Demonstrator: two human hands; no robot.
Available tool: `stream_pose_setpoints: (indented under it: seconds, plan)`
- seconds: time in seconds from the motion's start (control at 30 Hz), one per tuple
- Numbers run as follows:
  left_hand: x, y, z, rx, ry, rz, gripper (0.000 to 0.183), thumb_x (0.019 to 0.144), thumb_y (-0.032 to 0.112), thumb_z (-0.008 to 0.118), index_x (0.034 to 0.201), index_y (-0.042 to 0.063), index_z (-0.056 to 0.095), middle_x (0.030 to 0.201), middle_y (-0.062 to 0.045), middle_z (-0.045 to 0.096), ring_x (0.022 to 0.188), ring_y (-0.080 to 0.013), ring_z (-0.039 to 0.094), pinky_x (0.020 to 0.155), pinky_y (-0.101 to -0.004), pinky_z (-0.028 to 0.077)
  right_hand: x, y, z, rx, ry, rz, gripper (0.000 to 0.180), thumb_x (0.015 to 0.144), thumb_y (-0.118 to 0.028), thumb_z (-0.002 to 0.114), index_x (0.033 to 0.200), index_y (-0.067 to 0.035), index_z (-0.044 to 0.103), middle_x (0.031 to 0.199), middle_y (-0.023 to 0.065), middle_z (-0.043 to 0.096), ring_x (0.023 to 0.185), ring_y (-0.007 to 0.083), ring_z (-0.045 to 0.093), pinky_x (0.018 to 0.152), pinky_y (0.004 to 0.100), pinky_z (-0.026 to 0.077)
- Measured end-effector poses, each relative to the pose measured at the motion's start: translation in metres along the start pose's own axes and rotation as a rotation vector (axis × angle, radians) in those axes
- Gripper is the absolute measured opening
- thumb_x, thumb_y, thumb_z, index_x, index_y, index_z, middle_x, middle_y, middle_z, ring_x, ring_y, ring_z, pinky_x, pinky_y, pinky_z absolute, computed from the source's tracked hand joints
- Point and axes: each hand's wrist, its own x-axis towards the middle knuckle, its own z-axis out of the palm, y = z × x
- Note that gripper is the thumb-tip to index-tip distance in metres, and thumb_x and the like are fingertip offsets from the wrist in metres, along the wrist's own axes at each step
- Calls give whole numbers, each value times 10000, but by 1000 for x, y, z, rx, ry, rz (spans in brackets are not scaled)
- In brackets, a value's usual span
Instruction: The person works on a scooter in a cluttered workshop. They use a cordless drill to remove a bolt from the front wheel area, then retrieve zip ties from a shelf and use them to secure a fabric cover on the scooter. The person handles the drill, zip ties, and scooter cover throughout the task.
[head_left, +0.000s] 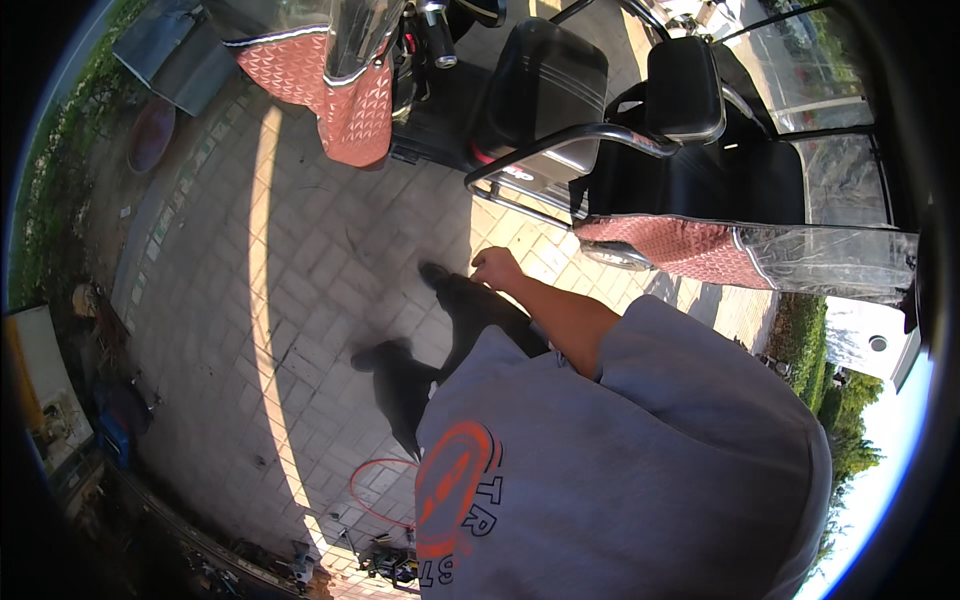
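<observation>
My right hand hangs in front of my dark-trousered leg, its fingers loosely curled with a small gap between them. Nothing shows in its grasp. My left hand is out of view, past the grey T-shirt that fills the lower right. Beyond my right hand stands a small passenger vehicle with a black padded front seat, a bent chrome rail and a black rear bench. Its quilted red-brown side cover has a clear plastic window above it. One wheel shows below.
Grey paving lies underfoot, crossed by a sunlit strip. A red hose or cable loop and several tools lie at the bottom. To the left are a reddish basin, a metal sheet or box and a blue object.
</observation>
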Motion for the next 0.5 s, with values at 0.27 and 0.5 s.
stream_pose_setpoints:
  seconds: [0.27, 0.5]
  plan:
    - [64, 27, -174, 159, -76, 63, 555, 958, 325, 491, 1415, 37, 360, 1326, -127, 517, 1233, -290, 496, 1026, -442, 389, -83, -59, 95, -127, 136, 247, 574, 902, -515, 496, 860, 24, 690, 842, 216, 682, 834, 369, 662, 745, 457, 505]
    - [76, 169, -317, -82, 81, 267, 593, 945, 368, 496, 1431, 62, 348, 1335, -121, 514, 1225, -296, 504, 1016, -445, 399, -156, -93, 185, -221, 55, 413, 799, 849, -716, 389, 866, 25, 691, 890, 212, 680, 900, 373, 648, 765, 495, 493]
